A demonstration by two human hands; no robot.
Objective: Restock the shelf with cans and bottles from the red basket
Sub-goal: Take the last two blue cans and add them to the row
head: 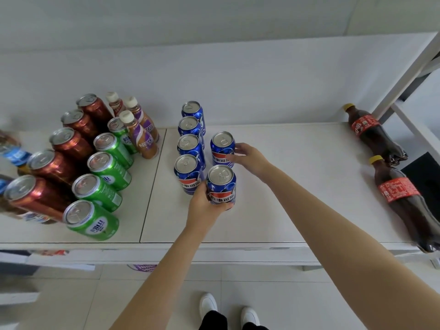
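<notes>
On the white shelf [297, 182] stand two columns of blue cans. My left hand [206, 206] is wrapped around the front blue can [221, 184] of the right column, which stands upright on the shelf. My right hand [250, 157] grips the blue can behind it [222, 146] from the right side. Several more blue cans [189, 144] form the left column. The red basket is out of sight.
Rows of green cans [104, 167], red-brown cans [69, 141] and coffee bottles [142, 136] fill the shelf's left part. Two cola bottles [395, 189] stand at the right edge by the shelf post [409, 75]. Bare shelf lies between them.
</notes>
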